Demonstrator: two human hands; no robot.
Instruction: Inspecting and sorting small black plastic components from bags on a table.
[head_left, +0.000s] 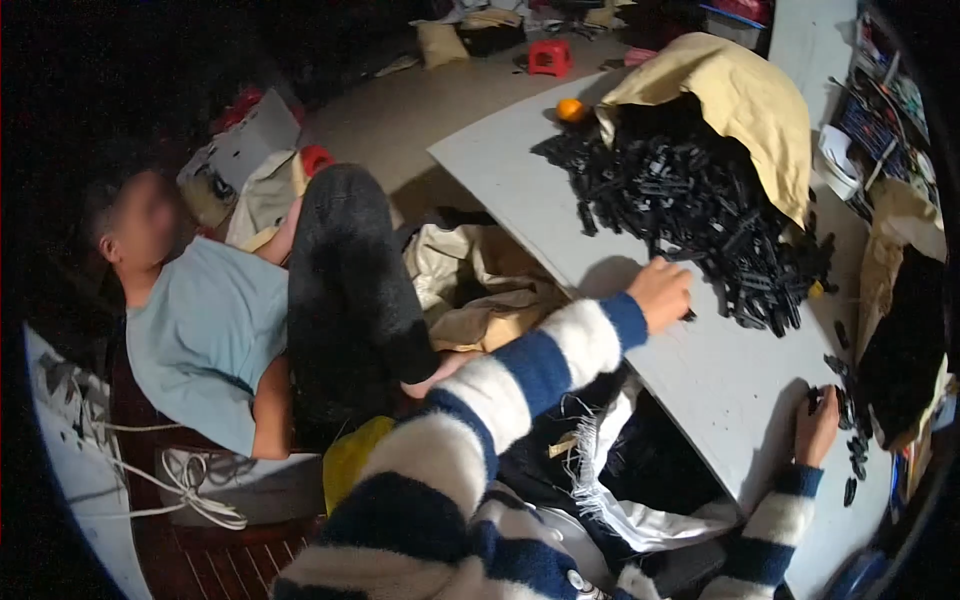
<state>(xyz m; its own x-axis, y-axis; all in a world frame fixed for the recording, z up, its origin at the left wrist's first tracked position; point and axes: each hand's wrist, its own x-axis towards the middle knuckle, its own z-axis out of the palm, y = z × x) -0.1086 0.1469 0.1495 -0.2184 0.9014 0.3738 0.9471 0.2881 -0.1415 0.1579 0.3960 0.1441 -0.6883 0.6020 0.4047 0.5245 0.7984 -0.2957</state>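
Observation:
My left hand (661,293) rests on the grey table (720,380), fingers curled at the near edge of a big heap of small black plastic parts (690,205). A black part seems to sit under its fingertips. My right hand (816,426) lies on the table lower right, fingers bent over several loose black parts (850,450). Both arms wear white and navy striped fuzzy sleeves (520,380). What exactly each hand pinches is hidden by the fingers.
A tan sack (740,95) spills the black heap; an orange ball (571,109) lies beside it. Another person in a light blue shirt (205,335) reclines at left, dark-trousered knee raised. Crumpled beige cloth (480,285), a red stool (549,57), another dark sack (905,340) at right.

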